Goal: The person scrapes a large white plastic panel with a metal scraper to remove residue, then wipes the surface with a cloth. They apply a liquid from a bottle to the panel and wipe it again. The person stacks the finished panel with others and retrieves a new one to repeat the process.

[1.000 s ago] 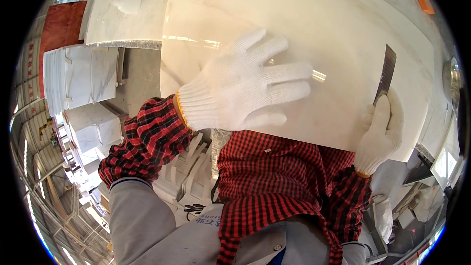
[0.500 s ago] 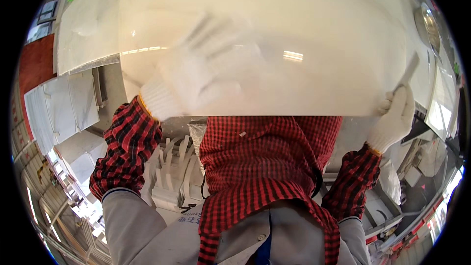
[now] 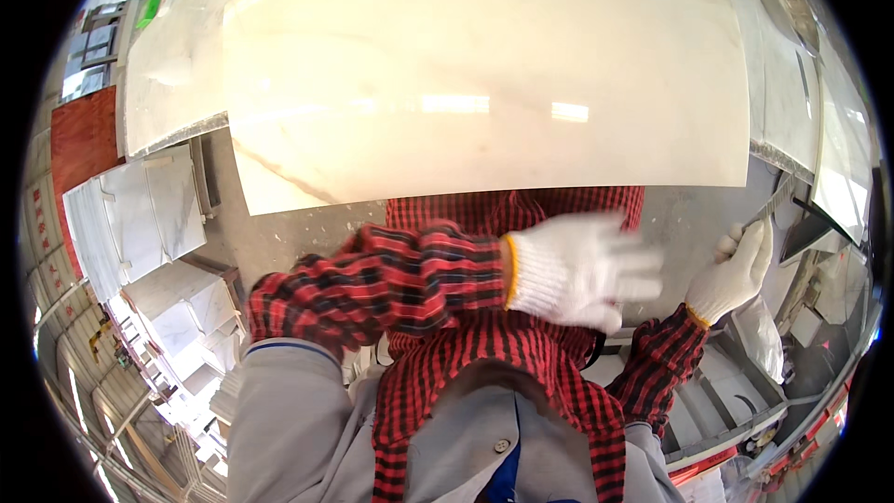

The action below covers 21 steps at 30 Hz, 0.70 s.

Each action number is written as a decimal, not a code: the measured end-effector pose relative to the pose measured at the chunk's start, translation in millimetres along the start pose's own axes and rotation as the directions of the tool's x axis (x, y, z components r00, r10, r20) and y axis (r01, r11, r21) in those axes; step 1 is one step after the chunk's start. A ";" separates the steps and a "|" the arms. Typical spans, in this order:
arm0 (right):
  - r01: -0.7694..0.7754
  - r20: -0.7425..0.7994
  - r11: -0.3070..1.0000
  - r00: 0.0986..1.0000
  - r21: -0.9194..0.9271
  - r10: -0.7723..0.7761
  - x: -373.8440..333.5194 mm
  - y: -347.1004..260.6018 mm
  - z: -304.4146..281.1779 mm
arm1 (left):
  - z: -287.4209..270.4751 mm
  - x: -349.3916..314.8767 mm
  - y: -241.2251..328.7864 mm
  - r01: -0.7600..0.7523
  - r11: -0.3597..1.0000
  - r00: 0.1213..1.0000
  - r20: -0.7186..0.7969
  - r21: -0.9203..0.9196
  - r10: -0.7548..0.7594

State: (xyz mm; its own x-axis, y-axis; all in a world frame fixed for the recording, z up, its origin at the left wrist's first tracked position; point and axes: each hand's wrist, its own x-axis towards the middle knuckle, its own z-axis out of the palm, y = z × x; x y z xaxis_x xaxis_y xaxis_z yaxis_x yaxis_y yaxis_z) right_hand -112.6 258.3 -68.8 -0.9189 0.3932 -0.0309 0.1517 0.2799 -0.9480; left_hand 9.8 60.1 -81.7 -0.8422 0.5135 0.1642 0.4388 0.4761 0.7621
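A glossy cream stone slab (image 3: 466, 47) with faint brown veins lies before me, its near edge overhanging by my waist. My left hand (image 3: 587, 270), in a white knit glove, is in front of my checked apron, just off that edge. Its fingers are stretched toward the right and smeared by motion, with nothing seen in them. At the right, beyond the slab's near right corner, my gloved right hand (image 3: 734, 272) is closed on a thin, flat grey scraper-like tool (image 3: 777, 194) that points up and away. The tool's lower end is hidden in the hand.
A pale worktop (image 3: 177, 84) shows under and beside the slab. A shiny metal bowl (image 3: 788, 5) stands at the far right. White stone pieces (image 3: 140, 214) lean at the left below a red-brown board (image 3: 86, 135). A grey crate (image 3: 712, 401) sits low at the right.
My left hand has come off the slab's surface and swung right and toward my body. My right hand, still holding the tool, has dropped slightly nearer. More of the slab's surface shows.
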 end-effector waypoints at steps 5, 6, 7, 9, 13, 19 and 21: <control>-0.030 0.082 0.999 0.996 0.009 0.030 -3.3 -2.8 -3.6 | -19.0 -25.8 7.1 0.062 0.991 0.996 0.071 -0.120 -0.054; -0.037 0.115 0.999 0.993 0.016 0.035 -3.2 -2.7 -3.4 | -37.9 -37.5 11.6 0.134 0.983 0.991 -0.007 -0.124 -0.136; -0.035 0.113 0.999 0.993 0.000 0.035 -4.3 -2.5 -2.4 | -53.2 -50.6 16.0 0.160 0.986 0.974 -0.152 -0.054 -0.166; -0.027 0.119 0.999 0.992 -0.034 0.031 -9.9 -3.1 6.4 | -78.0 -79.9 21.6 0.260 0.965 0.912 -0.336 0.024 -0.238; -0.039 0.179 0.999 0.983 0.007 0.037 -14.6 -10.8 15.7 | -95.6 -105.2 22.6 0.558 0.812 0.774 -0.459 0.167 -0.437; 0.048 0.187 0.994 0.982 -0.099 -0.029 -21.9 -26.0 14.2 | -112.9 -213.1 -10.1 0.926 0.312 0.357 -0.755 0.211 -0.550; 0.061 0.206 0.994 0.978 -0.091 -0.041 -18.5 -25.5 15.4 | -136.5 -265.5 -7.6 0.952 0.086 -0.163 -0.724 -0.294 -0.670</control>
State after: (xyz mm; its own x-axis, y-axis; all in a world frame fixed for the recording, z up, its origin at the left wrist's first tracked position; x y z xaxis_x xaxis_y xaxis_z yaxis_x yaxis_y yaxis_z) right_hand -105.0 230.4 -48.9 -0.9796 0.1926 -0.0570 0.1284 0.3821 -0.9151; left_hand 187.4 -177.4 -45.5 -0.3833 -0.9198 -0.0841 -0.8561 0.3197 0.4060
